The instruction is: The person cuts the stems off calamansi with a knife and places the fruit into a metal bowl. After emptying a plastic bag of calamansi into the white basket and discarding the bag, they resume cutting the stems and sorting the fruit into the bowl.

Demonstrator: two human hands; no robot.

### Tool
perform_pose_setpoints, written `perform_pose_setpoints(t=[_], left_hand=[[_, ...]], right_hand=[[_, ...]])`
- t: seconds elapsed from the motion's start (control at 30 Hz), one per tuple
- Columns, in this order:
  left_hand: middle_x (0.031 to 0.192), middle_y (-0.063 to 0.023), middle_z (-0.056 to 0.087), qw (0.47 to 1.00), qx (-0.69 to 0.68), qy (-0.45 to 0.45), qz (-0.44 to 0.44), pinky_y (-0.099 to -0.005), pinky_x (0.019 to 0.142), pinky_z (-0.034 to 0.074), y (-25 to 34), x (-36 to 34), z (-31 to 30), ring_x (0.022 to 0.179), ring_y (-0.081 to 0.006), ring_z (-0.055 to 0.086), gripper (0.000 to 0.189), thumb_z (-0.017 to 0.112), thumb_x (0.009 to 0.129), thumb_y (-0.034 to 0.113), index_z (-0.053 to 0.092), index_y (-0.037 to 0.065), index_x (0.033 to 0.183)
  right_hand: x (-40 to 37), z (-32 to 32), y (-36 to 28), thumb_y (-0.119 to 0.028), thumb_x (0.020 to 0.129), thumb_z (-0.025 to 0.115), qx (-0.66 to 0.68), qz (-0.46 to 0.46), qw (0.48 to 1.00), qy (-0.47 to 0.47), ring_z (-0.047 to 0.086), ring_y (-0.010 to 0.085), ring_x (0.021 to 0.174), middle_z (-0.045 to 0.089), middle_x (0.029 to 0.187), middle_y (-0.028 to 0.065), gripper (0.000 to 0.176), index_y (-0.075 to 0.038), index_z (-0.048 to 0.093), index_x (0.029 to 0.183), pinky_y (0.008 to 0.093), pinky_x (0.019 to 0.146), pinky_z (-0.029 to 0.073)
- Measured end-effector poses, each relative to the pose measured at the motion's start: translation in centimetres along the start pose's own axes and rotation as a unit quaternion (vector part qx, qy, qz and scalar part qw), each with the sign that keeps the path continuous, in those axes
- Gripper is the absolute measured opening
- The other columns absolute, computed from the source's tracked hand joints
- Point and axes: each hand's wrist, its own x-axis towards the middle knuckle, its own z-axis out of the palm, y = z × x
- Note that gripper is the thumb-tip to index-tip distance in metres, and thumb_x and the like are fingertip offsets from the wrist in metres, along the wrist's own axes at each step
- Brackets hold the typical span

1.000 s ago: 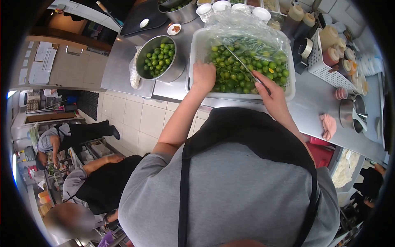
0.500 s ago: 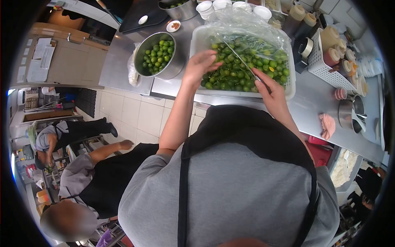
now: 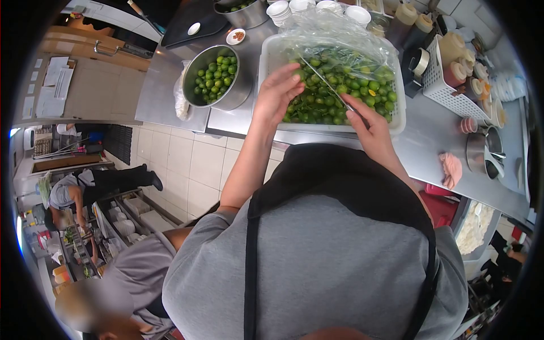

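A white plastic tub in front of me holds many small green limes, some with leaves. My right hand is closed on the handle of a knife, whose thin blade slants up and left over the limes. Close to the blade, above the tub's left side, my left hand has its fingers curled together at a green lime, which is mostly hidden by them. Clear plastic wrap lies crumpled over the far part of the limes. To the left, a steel pot contains more limes.
White bowls stand in stacks behind the tub. A white basket of sauce bottles is at right, near a pink cloth. One co-worker stands close on my left; another works farther off.
The knife and my right hand have shifted slightly left, and my left hand has tilted a little. The nearby co-worker has moved down and closer, uncovering shelves behind.
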Motion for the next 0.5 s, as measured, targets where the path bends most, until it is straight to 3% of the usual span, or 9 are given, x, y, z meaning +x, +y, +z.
perform_pose_setpoints(t=[0.07, 0.17, 0.37, 0.5], left_hand=[[0.095, -0.0099, 0.055, 0.999, -0.042, 0.017, 0.021, -0.0261, 0.069, 0.051, 0.3, -0.4, 1.0, 0.078, -0.0188, 0.061, 0.029, 0.059, 0.08, 0.002, 0.053, -0.002, 0.109], [0.092, -0.0102, 0.057, 0.999, -0.032, 0.014, 0.039, -0.0295, 0.074, 0.052, 0.3, -0.8, 1.3, 0.082, -0.0211, 0.062, 0.028, 0.06, 0.08, 0.001, 0.054, -0.004, 0.106], [0.097, -0.0097, 0.06, 0.998, 0.039, 0.017, 0.044, -0.0338, 0.08, 0.049, 0.2, -1.2, 2.0, 0.088, -0.0199, 0.06, 0.02, 0.056, 0.081, 0.0, 0.056, -0.001, 0.101], [0.096, -0.0087, 0.06, 0.998, 0.039, 0.01, 0.046, -0.0334, 0.08, 0.048, 0.0, -1.2, 2.0, 0.087, -0.0186, 0.059, 0.021, 0.056, 0.081, 0.001, 0.056, -0.001, 0.101]], right_hand=[[0.0, 0.1, -0.1, -0.014, 0.089, 0.052, 0.002, 0.0, 1.0, -0.001, 0.056, 0.0181, 0.102, 0.059, 0.113, 0.012, 0.032, -0.004, 0.052, 0.119, 0.0265, 0.086, 0.042], [0.0, 0.3, -0.4, -0.014, 0.089, 0.052, -0.004, -0.014, 1.0, -0.008, 0.056, 0.0176, 0.102, 0.059, 0.114, 0.0118, 0.032, -0.005, 0.052, 0.119, 0.0266, 0.086, 0.042], [0.1, 0.5, -0.8, -0.013, 0.089, 0.051, 0.011, -0.012, 1.0, -0.018, 0.056, 0.0167, 0.102, 0.059, 0.113, 0.0119, 0.032, -0.006, 0.052, 0.12, 0.0262, 0.087, 0.042], [0.3, 0.5, -0.5, -0.014, 0.09, 0.05, 0.02, 0.048, 0.998, -0.024, 0.056, 0.0158, 0.1, 0.059, 0.112, 0.0119, 0.031, -0.006, 0.053, 0.12, 0.0252, 0.086, 0.042]])
